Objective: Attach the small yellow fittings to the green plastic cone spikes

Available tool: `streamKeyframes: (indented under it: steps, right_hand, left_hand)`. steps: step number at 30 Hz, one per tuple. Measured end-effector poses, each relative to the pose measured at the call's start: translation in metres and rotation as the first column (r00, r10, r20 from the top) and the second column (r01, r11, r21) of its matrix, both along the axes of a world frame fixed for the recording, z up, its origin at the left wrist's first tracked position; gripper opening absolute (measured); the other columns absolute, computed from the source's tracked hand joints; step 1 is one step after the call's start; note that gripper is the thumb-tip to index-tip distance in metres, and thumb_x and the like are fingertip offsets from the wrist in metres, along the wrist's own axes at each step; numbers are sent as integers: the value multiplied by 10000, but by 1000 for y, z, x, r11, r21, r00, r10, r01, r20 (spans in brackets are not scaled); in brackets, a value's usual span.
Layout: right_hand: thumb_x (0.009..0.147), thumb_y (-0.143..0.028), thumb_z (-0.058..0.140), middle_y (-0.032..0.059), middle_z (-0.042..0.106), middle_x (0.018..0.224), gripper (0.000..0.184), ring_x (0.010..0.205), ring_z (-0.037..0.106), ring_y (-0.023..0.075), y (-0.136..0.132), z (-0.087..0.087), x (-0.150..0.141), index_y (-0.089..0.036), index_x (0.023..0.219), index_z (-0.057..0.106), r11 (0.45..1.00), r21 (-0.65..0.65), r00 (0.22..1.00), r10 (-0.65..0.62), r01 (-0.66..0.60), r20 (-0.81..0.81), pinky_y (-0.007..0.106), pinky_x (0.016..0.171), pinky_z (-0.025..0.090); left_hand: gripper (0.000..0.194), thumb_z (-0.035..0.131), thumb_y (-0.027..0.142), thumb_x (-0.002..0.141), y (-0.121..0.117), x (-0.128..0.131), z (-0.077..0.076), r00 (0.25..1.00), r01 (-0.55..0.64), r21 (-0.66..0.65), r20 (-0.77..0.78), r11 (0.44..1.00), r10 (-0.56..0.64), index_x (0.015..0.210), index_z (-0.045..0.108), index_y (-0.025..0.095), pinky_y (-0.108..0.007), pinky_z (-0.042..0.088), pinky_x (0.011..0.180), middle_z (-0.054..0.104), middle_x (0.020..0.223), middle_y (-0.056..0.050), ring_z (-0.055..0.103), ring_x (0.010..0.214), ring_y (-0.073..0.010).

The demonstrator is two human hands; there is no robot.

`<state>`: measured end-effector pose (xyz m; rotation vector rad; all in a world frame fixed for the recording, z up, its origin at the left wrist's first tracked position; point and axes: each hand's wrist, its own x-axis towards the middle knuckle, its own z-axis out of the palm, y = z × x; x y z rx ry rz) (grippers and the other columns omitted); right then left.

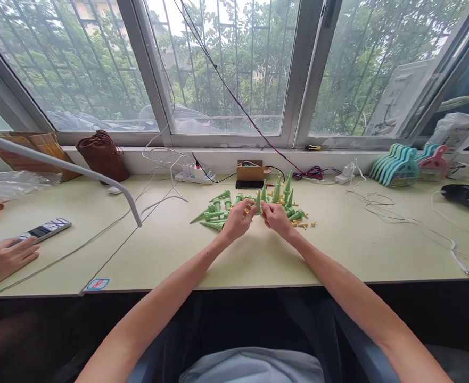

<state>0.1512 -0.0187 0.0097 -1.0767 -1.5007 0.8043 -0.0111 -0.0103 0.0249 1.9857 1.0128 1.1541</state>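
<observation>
Near the middle of the table, my left hand point(239, 219) has its fingers closed on a green plastic plant watering spike point(257, 201), which points upward. My right hand point(276, 217) is pinched close against the same spike's side; whatever small thing lies between its fingertips is hidden. To the left lie several green spikes point(214, 225) on their sides. Behind and right of my hands, several more spikes point(277, 190) stand tip up. Small yellow valve pieces point(304, 225) are scattered around the right side of the pile.
A small cardboard box point(249, 171) and a phone point(250, 184) sit behind the pile. White cables point(410, 219) trail across the right. At left, another person's hand point(8, 260) rests by a patterned device point(44, 230). A grey curved tube point(78, 169) arches above. Turquoise hangers point(396, 166) stand back right.
</observation>
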Motion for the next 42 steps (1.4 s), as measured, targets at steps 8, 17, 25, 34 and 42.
streamKeyframes:
  steps: [8, 17, 25, 34, 42]
  right_hand:
    - [944, -578, 397, 0, 483, 525, 547, 503, 407, 115, -6, 5, 1, -192, 560, 443, 972, 233, 960, -106, 44, 260, 254, 529, 311]
    - [956, -545, 392, -4, 480, 535, 520, 513, 415, 116, -7, 3, 1, -191, 576, 434, 974, 225, 960, -70, 8, 271, 255, 546, 316]
    - [950, -568, 385, -8, 460, 483, 534, 475, 410, 120, -8, 2, 1, -203, 561, 421, 987, 159, 967, -38, -2, 250, 257, 502, 318]
    - [885, -679, 448, -42, 358, 407, 579, 339, 353, 91, -5, -1, 0, -215, 544, 390, 995, -51, 996, 85, -83, 33, 253, 364, 275]
    - [812, -728, 535, -67, 301, 428, 600, 312, 310, 70, -2, -4, 0, -216, 551, 365, 973, -120, 965, 171, -197, -197, 242, 305, 216]
  left_hand:
    - [448, 576, 611, 840, -3, -2, 13, 971, 156, -502, 236, 851, -38, 824, 482, 173, -224, 438, 397, 590, 665, -22, 549, 447, -98]
    - [397, 699, 506, 799, -4, -7, 14, 905, 360, -585, 408, 727, -121, 824, 574, 130, -220, 463, 490, 588, 678, -34, 554, 507, -76]
    - [430, 761, 462, 749, -3, -9, 11, 889, 388, -546, 435, 743, -145, 943, 557, 137, -236, 500, 568, 597, 675, -12, 586, 574, -87]
    - [459, 764, 447, 731, -3, -6, 8, 921, 299, -331, 345, 895, -179, 989, 519, 158, -262, 527, 565, 529, 737, 29, 608, 632, -107]
    - [364, 724, 389, 772, 1, -2, 2, 949, 232, -201, 260, 952, -176, 962, 511, 164, -244, 526, 508, 512, 870, 7, 612, 593, -86]
